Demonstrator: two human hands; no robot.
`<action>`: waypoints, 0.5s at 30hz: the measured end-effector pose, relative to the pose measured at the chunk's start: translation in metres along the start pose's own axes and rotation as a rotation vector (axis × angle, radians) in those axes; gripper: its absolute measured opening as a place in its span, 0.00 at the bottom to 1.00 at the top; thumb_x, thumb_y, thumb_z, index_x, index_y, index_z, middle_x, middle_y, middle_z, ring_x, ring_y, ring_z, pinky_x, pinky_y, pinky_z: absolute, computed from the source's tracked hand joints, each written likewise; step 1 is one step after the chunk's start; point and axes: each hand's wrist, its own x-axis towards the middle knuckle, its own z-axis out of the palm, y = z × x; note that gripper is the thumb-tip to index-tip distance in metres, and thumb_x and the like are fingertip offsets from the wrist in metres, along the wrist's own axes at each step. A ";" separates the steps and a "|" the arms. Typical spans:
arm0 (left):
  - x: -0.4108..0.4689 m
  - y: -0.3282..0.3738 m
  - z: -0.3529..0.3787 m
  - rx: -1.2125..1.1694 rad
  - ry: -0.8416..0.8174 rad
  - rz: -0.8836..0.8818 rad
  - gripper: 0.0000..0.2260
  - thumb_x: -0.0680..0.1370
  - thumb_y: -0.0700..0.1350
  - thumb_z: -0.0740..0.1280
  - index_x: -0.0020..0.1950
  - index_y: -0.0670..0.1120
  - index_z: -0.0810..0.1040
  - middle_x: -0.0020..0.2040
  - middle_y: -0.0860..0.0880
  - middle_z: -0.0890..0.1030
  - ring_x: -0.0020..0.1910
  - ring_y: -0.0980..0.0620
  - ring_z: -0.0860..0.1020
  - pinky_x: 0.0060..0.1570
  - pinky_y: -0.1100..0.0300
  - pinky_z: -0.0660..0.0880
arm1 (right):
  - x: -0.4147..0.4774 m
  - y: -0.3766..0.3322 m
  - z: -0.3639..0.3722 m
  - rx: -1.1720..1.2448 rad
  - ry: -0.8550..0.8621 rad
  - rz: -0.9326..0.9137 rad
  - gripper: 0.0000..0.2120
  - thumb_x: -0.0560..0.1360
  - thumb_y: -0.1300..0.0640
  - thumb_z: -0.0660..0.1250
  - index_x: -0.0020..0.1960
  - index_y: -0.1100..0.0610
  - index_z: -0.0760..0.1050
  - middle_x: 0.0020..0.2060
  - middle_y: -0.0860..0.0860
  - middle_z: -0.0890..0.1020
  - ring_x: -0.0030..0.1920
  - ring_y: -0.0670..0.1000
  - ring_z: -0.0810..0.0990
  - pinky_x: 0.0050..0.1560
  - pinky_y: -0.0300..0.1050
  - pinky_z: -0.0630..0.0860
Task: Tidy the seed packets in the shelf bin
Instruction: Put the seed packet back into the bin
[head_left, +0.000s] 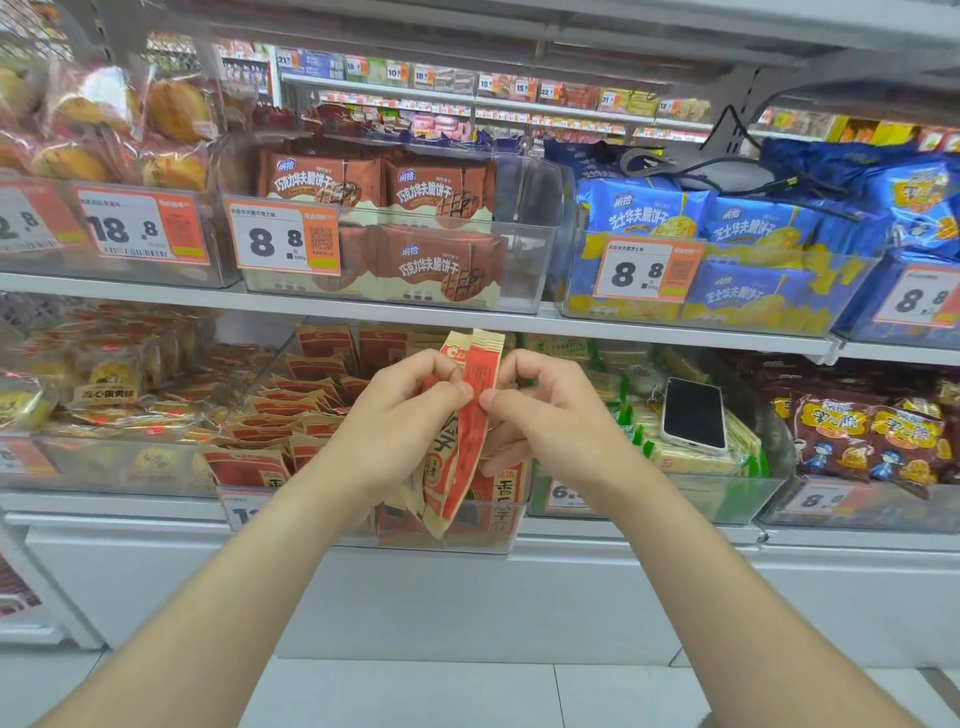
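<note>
Now my left hand (410, 415) and right hand (540, 415) both pinch the packets (470, 415) at center frame; I should square their edges before lowering them into the bin (363, 540).

Two bare forearms reach in from the bottom edge. The left hand (402, 415) and right hand (550, 415) wear no sleeves, gloves, rings, watches or bracelets; fingernails are short.

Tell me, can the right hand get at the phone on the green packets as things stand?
Probably not yet: the right hand is pinching the red seed packets together with the left hand. The phone lies uncovered beside it.
</note>
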 end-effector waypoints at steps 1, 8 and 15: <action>0.000 0.001 -0.001 -0.002 0.004 -0.005 0.08 0.85 0.48 0.66 0.50 0.47 0.80 0.50 0.43 0.85 0.51 0.40 0.82 0.56 0.43 0.76 | 0.000 0.000 -0.001 0.019 -0.013 0.001 0.08 0.85 0.64 0.64 0.48 0.59 0.75 0.42 0.63 0.88 0.39 0.62 0.88 0.38 0.55 0.87; -0.003 0.003 -0.009 -0.093 -0.121 -0.082 0.14 0.81 0.61 0.70 0.52 0.51 0.77 0.45 0.51 0.86 0.48 0.47 0.86 0.51 0.46 0.79 | 0.000 0.002 -0.006 0.015 0.029 -0.199 0.26 0.85 0.63 0.66 0.79 0.45 0.67 0.50 0.59 0.85 0.47 0.54 0.86 0.49 0.50 0.85; -0.010 0.004 -0.011 -0.090 -0.301 -0.133 0.14 0.81 0.52 0.75 0.65 0.53 0.80 0.56 0.47 0.88 0.54 0.46 0.88 0.49 0.43 0.86 | 0.011 0.009 -0.008 -0.189 0.232 -0.306 0.01 0.83 0.57 0.70 0.54 0.54 0.81 0.54 0.54 0.82 0.48 0.46 0.82 0.50 0.46 0.81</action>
